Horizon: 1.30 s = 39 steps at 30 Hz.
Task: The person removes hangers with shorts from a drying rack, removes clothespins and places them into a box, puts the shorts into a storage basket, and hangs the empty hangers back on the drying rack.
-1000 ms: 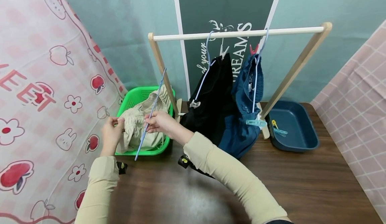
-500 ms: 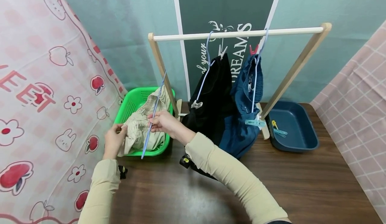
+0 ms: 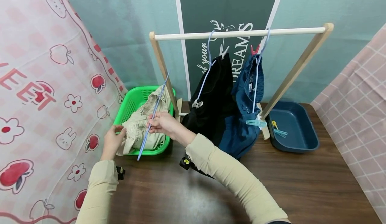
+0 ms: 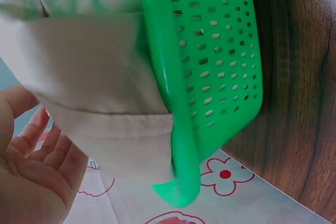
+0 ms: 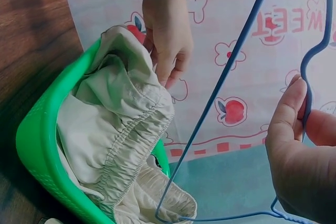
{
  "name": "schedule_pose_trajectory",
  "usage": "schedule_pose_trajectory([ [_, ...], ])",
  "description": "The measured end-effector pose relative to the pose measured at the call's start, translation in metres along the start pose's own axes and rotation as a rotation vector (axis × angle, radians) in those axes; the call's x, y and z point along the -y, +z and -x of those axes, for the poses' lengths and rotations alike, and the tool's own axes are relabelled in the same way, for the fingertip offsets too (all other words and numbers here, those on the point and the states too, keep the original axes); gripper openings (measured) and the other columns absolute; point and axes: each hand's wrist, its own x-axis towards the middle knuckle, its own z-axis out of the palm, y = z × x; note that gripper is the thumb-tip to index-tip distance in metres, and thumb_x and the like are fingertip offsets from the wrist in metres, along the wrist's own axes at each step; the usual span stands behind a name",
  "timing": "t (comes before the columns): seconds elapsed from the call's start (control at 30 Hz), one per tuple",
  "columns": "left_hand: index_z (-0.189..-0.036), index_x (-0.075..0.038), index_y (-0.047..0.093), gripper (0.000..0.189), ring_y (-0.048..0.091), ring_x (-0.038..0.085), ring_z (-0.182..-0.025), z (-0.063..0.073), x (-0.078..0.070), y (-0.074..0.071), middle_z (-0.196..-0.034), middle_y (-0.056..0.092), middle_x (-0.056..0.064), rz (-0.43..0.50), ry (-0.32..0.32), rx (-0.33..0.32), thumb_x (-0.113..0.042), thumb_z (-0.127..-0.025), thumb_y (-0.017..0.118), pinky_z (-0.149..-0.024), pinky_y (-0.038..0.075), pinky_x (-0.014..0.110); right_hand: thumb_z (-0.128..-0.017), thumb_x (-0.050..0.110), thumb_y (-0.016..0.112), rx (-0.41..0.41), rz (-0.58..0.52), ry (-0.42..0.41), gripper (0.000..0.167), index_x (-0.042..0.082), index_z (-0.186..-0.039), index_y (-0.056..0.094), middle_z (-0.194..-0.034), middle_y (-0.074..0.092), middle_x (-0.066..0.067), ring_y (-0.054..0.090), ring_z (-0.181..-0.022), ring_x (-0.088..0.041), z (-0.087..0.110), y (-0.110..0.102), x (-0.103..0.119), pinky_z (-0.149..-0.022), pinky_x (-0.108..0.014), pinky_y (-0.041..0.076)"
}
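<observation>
In the head view, my right hand [image 3: 166, 123] pinches a blue wire hanger [image 3: 158, 101], which is tilted over the green basket [image 3: 128, 107]. Beige elastic-waist pants [image 3: 135, 125] lie bunched in that basket. At their left edge my left hand [image 3: 113, 140] has thumb and finger drawn together on the cloth. The left wrist view shows the hand [image 4: 42, 171] against the edge of the pants [image 4: 94, 66], fingertips partly behind the fabric. In the right wrist view, thumb and finger hold the hanger [image 5: 211, 100] at its neck, its lower corner overlapping the waistband [image 5: 139, 140].
A drying rack with a white rail [image 3: 184, 36] stands in the middle. Black pants [image 3: 208, 106] and blue pants [image 3: 242, 96] hang from it on clipped hangers. A dark blue tray [image 3: 297, 127] at right holds several clothespins [image 3: 280, 132]. A patterned curtain [image 3: 39, 60] borders the left.
The left hand has shifted slightly right and down, the edge of the beige pants moving a little too. The right hand and hanger have moved slightly right.
</observation>
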Motion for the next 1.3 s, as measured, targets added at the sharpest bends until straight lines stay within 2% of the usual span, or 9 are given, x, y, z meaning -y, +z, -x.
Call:
schedule_pose_trajectory([
  [0.2,-0.127,0.004,0.050,0.041,0.052,0.039,-0.120,0.000,0.004,-0.001,-0.127,0.055,0.027,-0.045,0.018,0.000,-0.026,-0.099,0.044,-0.099,0.041,0.049,-0.099,0.004,0.043,0.003,0.011,0.000,0.005,0.002,-0.102,0.048,-0.076,0.058,-0.001,0.056,-0.061,-0.009,0.003,-0.001,0.000,-0.064,-0.019,0.050],
  [0.37,-0.127,0.004,0.050,0.042,0.052,0.039,-0.116,0.000,0.006,-0.001,-0.124,0.056,0.027,-0.068,0.012,0.017,-0.027,-0.099,0.045,-0.096,0.041,0.048,-0.099,0.004,0.043,0.007,-0.005,-0.021,0.006,0.006,-0.097,0.048,-0.077,0.058,-0.002,0.057,-0.063,-0.008,0.005,-0.005,0.003,-0.068,-0.019,0.051],
  [0.53,-0.130,0.004,0.048,0.045,0.051,0.039,-0.119,-0.001,0.008,-0.001,-0.128,0.054,0.028,-0.054,0.005,0.026,-0.029,-0.100,0.042,-0.098,0.041,0.049,-0.099,0.003,0.043,0.018,-0.033,-0.043,0.007,0.006,-0.096,0.048,-0.077,0.059,-0.001,0.059,-0.065,-0.007,0.010,-0.009,0.007,-0.069,-0.019,0.052],
  [0.67,-0.130,0.004,0.050,0.046,0.051,0.038,-0.118,-0.001,0.009,-0.001,-0.128,0.055,0.028,-0.053,0.009,0.004,-0.031,-0.100,0.041,-0.098,0.041,0.049,-0.099,0.001,0.043,0.029,-0.051,-0.043,0.010,0.007,-0.093,0.049,-0.077,0.059,-0.001,0.060,-0.066,-0.007,0.015,-0.009,0.008,-0.068,-0.019,0.053],
  [0.83,-0.132,0.002,0.050,0.049,0.044,0.041,-0.127,0.001,0.010,-0.002,-0.134,0.050,0.028,-0.052,-0.008,-0.010,-0.034,-0.102,0.037,-0.105,0.035,0.053,-0.098,0.000,0.044,0.058,-0.045,-0.040,0.009,0.006,-0.093,0.048,-0.075,0.060,-0.001,0.061,-0.065,-0.007,0.024,-0.008,0.007,-0.068,-0.019,0.053],
  [0.97,-0.133,0.002,0.050,0.049,0.039,0.045,-0.130,-0.001,0.012,0.000,-0.136,0.047,0.029,-0.072,-0.004,-0.055,-0.033,-0.102,0.035,-0.109,0.030,0.055,-0.097,0.000,0.045,0.082,-0.018,-0.052,0.007,0.005,-0.093,0.048,-0.072,0.060,0.000,0.061,-0.063,-0.007,0.034,-0.010,0.005,-0.066,-0.020,0.052],
  [1.17,-0.132,0.005,0.050,0.043,0.037,0.049,-0.126,-0.005,0.021,0.008,-0.132,0.045,0.033,-0.129,0.057,-0.166,-0.021,-0.102,0.033,-0.109,0.028,0.057,-0.095,0.000,0.045,0.138,0.027,-0.065,0.005,0.003,-0.094,0.048,-0.068,0.059,0.003,0.059,-0.060,-0.008,0.052,-0.017,0.003,-0.062,-0.020,0.050],
  [1.3,-0.130,0.007,0.050,0.039,0.035,0.051,-0.127,-0.005,0.028,0.011,-0.133,0.043,0.035,-0.128,0.055,-0.200,-0.014,-0.100,0.036,-0.109,0.026,0.057,-0.095,0.000,0.044,0.180,0.047,-0.065,0.007,0.006,-0.093,0.048,-0.069,0.058,0.004,0.059,-0.061,-0.008,0.063,-0.021,0.001,-0.063,-0.021,0.049],
])
